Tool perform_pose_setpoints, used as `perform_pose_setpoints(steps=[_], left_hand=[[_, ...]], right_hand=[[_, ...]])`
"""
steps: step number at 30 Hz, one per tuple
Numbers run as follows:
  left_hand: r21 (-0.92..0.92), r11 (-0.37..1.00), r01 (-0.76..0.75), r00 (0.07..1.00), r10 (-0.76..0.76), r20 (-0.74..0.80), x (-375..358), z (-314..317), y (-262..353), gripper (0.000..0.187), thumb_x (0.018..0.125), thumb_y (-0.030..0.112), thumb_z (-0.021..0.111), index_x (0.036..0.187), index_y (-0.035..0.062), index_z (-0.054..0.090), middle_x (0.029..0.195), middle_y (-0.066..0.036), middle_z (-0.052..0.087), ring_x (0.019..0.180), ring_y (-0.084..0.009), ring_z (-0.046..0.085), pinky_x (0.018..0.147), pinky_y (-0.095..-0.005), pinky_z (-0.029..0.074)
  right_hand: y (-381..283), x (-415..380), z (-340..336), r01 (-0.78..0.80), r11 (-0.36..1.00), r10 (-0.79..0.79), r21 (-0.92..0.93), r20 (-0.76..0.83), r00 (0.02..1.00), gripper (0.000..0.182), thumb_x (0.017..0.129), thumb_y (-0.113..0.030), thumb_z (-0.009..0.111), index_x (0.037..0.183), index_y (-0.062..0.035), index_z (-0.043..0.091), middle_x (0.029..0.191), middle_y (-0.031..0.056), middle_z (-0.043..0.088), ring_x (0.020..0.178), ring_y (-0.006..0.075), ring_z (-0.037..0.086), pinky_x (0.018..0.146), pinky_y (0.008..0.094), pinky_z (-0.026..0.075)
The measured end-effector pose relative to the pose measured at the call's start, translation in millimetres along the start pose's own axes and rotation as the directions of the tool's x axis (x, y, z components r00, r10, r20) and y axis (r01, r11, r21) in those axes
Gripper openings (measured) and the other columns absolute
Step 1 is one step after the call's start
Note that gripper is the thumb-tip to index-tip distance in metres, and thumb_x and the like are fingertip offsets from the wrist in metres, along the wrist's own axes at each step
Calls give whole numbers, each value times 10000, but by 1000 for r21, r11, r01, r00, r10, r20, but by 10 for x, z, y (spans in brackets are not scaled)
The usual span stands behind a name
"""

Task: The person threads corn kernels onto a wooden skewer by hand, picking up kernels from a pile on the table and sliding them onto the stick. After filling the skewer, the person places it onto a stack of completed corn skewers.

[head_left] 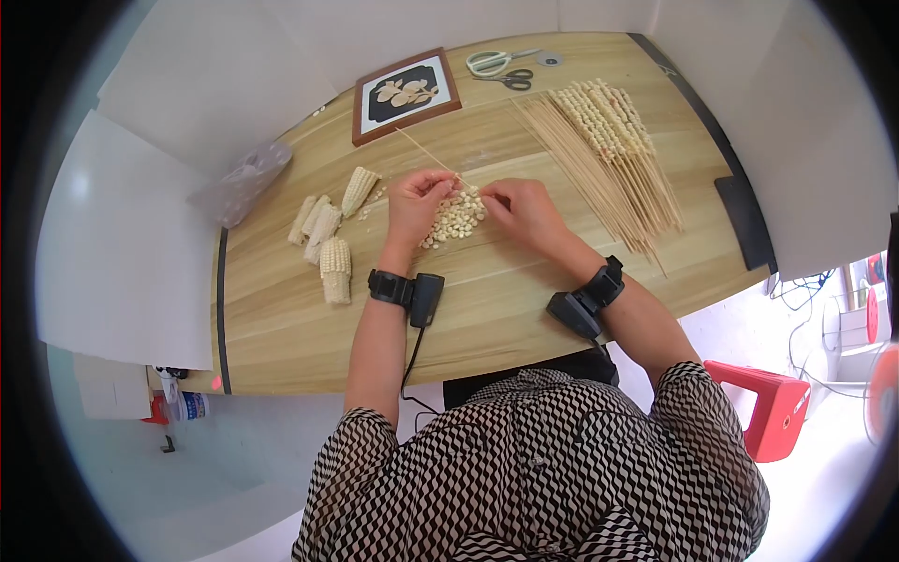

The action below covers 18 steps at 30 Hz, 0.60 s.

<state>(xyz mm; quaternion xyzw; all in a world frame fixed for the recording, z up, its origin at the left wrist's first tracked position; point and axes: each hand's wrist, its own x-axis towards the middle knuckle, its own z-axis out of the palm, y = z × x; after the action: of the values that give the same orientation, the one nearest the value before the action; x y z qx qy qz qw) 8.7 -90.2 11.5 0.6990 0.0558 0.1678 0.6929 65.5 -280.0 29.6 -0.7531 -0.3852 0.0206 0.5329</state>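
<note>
My left hand (418,202) pinches a thin bamboo skewer (423,154) that slants up and left from my fingers. Just to the right, my right hand (526,210) has its fingertips closed at the edge of a small pile of loose corn kernels (456,217), which lies between both hands on the wooden table (487,300). I cannot tell whether the right fingers hold a kernel.
Several pieces of corn cob (328,234) lie left of my hands. Bare skewers (599,178) and skewers threaded with kernels (609,117) fan out at the right. A framed picture (405,94), scissors (503,67) and a clear plastic bag (245,178) sit at the back. A red stool (773,403) stands beside the table.
</note>
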Motion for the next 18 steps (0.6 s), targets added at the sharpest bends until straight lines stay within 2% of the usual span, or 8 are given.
perform_pose_setpoints(steps=[4, 8, 9, 11, 13, 14, 16, 18], left_hand=[[59, 998, 32, 995, -37, 92, -51, 132, 43, 124, 852, -17, 597, 967, -38, 637, 888, -97, 666, 835, -149, 651, 723, -250, 543], [59, 998, 26, 995, -32, 91, -59, 161, 60, 134, 857, -10, 592, 980, -31, 639, 871, -74, 663, 816, -133, 643, 695, -238, 529], [93, 996, 10, 998, -15, 56, -51, 141, 77, 139, 861, 3, 591, 988, -25, 640, 872, -68, 663, 795, -122, 635, 685, -231, 516], [127, 992, -6, 1000, 4, 17, -18, 54, 67, 145, 866, 16, 589, 996, -19, 641, 872, -61, 663, 774, -112, 626, 675, -223, 504], [204, 979, -7, 973, 54, -224, 30, -124, -3, 157, 850, 44, 604, 987, -16, 652, 867, -63, 670, 757, -114, 625, 663, -240, 497], [204, 979, -7, 973, 54, -225, 18, -199, 18, 157, 850, 44, 604, 987, -16, 652, 867, -63, 670, 757, -114, 625, 663, -240, 497], [560, 829, 2, 936, 195, -292, -9, -340, 60, 150, 807, 36, 625, 945, -8, 664, 828, -87, 667, 727, -146, 618, 653, -266, 490], [662, 749, 10, 947, 205, -246, -20, -444, 82, 144, 787, 40, 637, 921, 0, 671, 816, -102, 658, 711, -164, 612, 648, -277, 487]], right_hand=[[12, 6, -8, -10, 1000, 10, -5, -32, 999, 157, 805, -125, 588, 847, 8, 660, 760, 193, 631, 692, 341, 614, 629, 385, 484], [16, 10, -15, -14, 1000, 13, -24, -32, 999, 154, 799, -119, 588, 847, 7, 662, 763, 194, 632, 696, 341, 616, 633, 384, 487], [32, 9, -2, -14, 1000, 13, -23, -30, 999, 154, 799, -119, 588, 847, 7, 662, 763, 194, 632, 696, 341, 616, 633, 384, 487], [80, 5, 25, 12, 1000, -13, -22, -36, 999, 150, 808, -99, 606, 892, 13, 660, 759, 170, 641, 637, 261, 613, 591, 320, 471], [71, 5, 25, 2, 1000, -2, -21, -31, 1000, 151, 808, -99, 605, 890, 15, 660, 761, 170, 642, 637, 259, 613, 592, 318, 472], [69, 4, 24, -10, 1000, 9, -22, -30, 1000, 152, 809, -99, 605, 889, 17, 659, 763, 171, 642, 637, 258, 613, 592, 317, 472], [63, 4, 23, -12, 1000, 11, -21, -28, 1000, 148, 803, -106, 596, 865, 13, 658, 759, 180, 637, 665, 296, 615, 614, 347, 481], [60, 4, 21, -12, 1000, 12, -21, -25, 1000, 146, 797, -112, 587, 841, 8, 658, 756, 189, 633, 694, 335, 617, 635, 378, 489]])
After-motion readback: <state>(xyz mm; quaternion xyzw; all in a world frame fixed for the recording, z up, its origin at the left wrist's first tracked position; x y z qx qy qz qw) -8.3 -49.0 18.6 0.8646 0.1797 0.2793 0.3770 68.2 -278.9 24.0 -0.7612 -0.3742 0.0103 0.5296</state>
